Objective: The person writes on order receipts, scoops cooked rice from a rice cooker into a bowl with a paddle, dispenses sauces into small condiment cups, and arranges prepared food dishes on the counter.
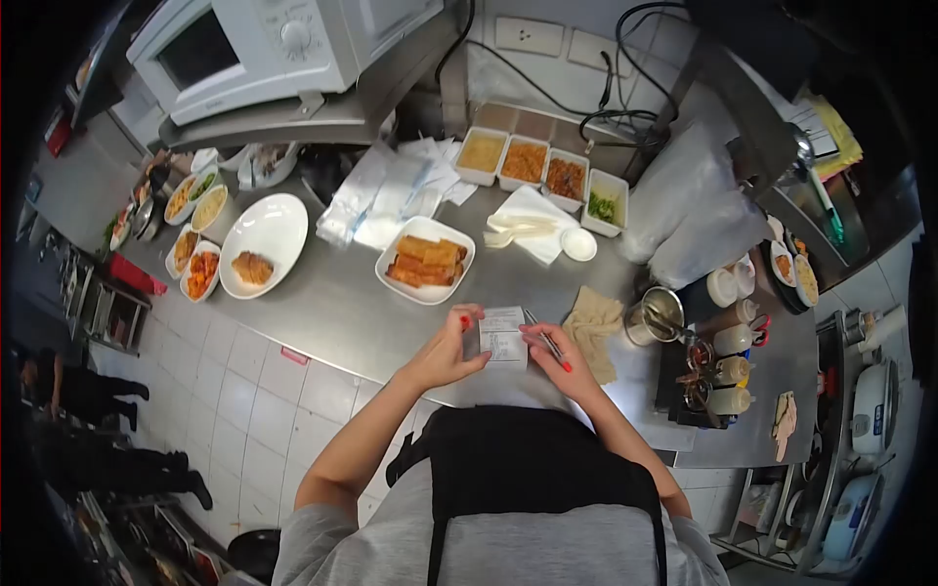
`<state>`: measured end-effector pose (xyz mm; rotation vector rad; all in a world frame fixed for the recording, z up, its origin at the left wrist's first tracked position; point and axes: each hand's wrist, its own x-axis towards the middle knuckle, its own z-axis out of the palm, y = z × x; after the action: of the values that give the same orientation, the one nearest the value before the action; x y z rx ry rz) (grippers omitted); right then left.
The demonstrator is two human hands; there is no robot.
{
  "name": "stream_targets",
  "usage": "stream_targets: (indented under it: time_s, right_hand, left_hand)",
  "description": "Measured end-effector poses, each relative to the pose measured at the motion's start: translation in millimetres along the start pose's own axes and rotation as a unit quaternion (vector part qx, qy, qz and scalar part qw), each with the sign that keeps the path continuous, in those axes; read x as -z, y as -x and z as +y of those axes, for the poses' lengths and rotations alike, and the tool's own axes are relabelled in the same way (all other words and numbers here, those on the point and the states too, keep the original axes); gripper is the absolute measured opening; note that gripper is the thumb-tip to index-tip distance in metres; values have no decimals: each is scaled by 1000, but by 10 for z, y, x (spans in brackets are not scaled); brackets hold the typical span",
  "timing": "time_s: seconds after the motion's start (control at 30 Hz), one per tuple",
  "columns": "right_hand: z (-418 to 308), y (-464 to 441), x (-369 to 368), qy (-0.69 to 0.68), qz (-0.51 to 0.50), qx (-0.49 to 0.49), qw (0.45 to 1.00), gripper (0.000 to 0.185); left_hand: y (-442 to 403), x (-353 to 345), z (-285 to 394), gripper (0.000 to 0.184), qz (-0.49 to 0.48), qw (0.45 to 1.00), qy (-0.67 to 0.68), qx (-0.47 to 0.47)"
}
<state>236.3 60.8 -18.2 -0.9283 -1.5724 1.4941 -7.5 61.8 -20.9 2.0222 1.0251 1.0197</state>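
Note:
A small printed receipt lies on the steel counter between my hands. My left hand is at its left edge, thumb stretched away from curled fingers. A small red piece shows among those fingers; its kind is unclear. Under my right hand, at the paper's right edge, a slim dark pen with a red end is held. Just beyond the receipt stands a square white dish of golden-brown fried rolls. A crumpled beige cloth lies right of my right hand.
Several food tubs line the back, near napkins. At right are a metal pot and a rack of sauce bottles. A white oval plate sits left, below a microwave. Other people stand farther left.

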Motion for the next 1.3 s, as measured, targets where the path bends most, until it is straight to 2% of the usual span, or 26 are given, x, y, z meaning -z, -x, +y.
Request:
stream_targets:
  time_s: [0.1, 0.17, 0.27, 0.37, 0.4, 0.5, 0.67, 0.9, 1.0, 1.13, 1.3]
  right_hand:
    - [162, 9, -77, 60, -9, 12, 998, 25]
    - [167, -20, -54, 151, -12, 31, 988, 21]
    - [219, -87, 25, 141, 12, 26, 990, 19]
    - [248, -100, 120, -27, 76, -58, 995, 25]
    - [325, -128, 95, -87, 94, -46, 991, 27]
    - [276, -135, -50, -151, 127, -88, 976, 25]
    - [552, -57, -57, -99, 113, -36, 988, 12]
    - [530, -14, -154, 113, 57, -18, 992, 13]
    - [451, -24, -151, 164, 48, 0, 985, 14]
    - [545, -21, -37, 87, 154, 1, 984, 11]
    - [557, 53, -122, 56, 87, -14, 995, 13]
  left_hand:
    - [88, -141, -185, 60, -2, 999, -41, -14]
    - [137, -212, -280, 59, -23, 994, -101, 35]
    - [139, -299, -281, 60, -14, 984, -157, 77]
    - [65, -487, -272, 63, 36, 978, -186, 82]
    - [44, -547, -278, 63, 55, 976, -195, 81]
    - [-21, -602, -246, 66, 57, 972, -211, 87]
    - [-36, -525, -202, 70, 32, 978, -173, 109]
    - [-26, -547, -222, 71, 41, 977, -181, 101]
    - [-29, -547, -220, 71, 44, 977, -184, 96]
    - [-41, -517, -177, 70, 34, 978, -179, 106]
    - [-36, -543, -209, 70, 39, 978, -178, 102]
